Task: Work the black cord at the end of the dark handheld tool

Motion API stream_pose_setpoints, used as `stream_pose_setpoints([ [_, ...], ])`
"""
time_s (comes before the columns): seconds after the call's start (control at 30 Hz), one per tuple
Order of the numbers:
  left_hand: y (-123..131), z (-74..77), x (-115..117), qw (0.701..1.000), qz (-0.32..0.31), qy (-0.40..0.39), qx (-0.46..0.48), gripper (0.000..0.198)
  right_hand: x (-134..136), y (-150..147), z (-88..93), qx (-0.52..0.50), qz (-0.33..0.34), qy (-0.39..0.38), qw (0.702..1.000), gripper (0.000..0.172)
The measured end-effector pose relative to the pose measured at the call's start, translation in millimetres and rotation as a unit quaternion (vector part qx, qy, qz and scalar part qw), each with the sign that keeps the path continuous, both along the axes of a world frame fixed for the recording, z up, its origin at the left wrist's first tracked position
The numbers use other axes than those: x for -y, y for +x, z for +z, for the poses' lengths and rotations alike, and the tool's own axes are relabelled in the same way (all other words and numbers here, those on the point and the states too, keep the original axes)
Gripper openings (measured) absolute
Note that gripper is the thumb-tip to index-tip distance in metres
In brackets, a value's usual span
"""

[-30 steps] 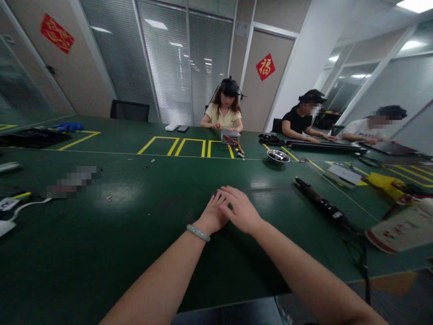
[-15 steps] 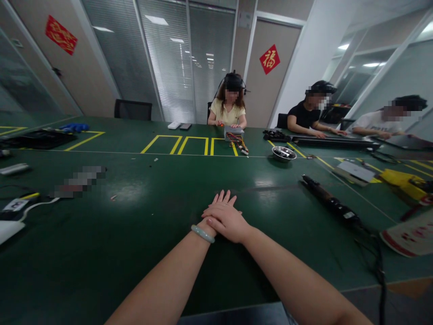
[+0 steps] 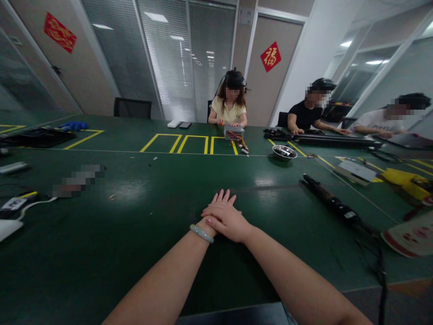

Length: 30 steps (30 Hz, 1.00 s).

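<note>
On the green tabletop (image 3: 145, 253), my left hand (image 3: 222, 197) lies palm down with its fingers stretched out. A pale green bangle (image 3: 202, 233) circles its wrist. My right hand (image 3: 232, 222) rests flat across the back of the left, its thumb near the left wrist, and it covers much of that hand. Neither hand holds any object. To the right of them lies a black pen-shaped power tool (image 3: 329, 201), apart from both hands, with its cable running toward the near edge.
A metal bowl (image 3: 284, 152) with dark pieces stands beyond my hands. Across the table, a person (image 3: 228, 108) handles a grey box (image 3: 234, 131) with coloured wires. Two more people sit at right by a long dark panel (image 3: 334, 141). A white cylindrical container (image 3: 411, 234) stands at right.
My hands keep the same stacked pose. At the right, the dark-shirted person's near hand has shifted left along the dark panel. The view has tilted very slightly.
</note>
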<state>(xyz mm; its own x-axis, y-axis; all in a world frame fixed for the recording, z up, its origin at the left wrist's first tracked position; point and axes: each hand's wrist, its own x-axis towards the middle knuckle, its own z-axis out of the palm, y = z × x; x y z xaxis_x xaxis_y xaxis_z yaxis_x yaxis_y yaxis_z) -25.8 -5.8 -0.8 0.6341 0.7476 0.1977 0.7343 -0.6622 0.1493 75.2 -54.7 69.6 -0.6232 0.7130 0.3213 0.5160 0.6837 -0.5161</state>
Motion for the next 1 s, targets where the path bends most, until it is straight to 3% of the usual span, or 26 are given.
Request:
stream_pose_setpoints([
  [0.43, 4.5, -8.0, -3.8, 0.998, 0.022, 0.045, -0.041, 0.073, 0.5, 0.1, -2.4, -0.001, -0.007, -0.009, 1.000, 0.031],
  [0.83, 2.8, 3.1, -1.2, 0.999, 0.010, -0.053, 0.003, 0.071, 3.1, 0.4, 0.1, -0.001, -0.018, -0.012, 1.000, 0.034],
  [1.0, 4.6, 0.1, -2.0, 0.999, -0.009, -0.045, -0.007, 0.067, 4.1, 4.3, -0.7, 0.001, -0.079, 0.020, 0.997, 0.041],
])
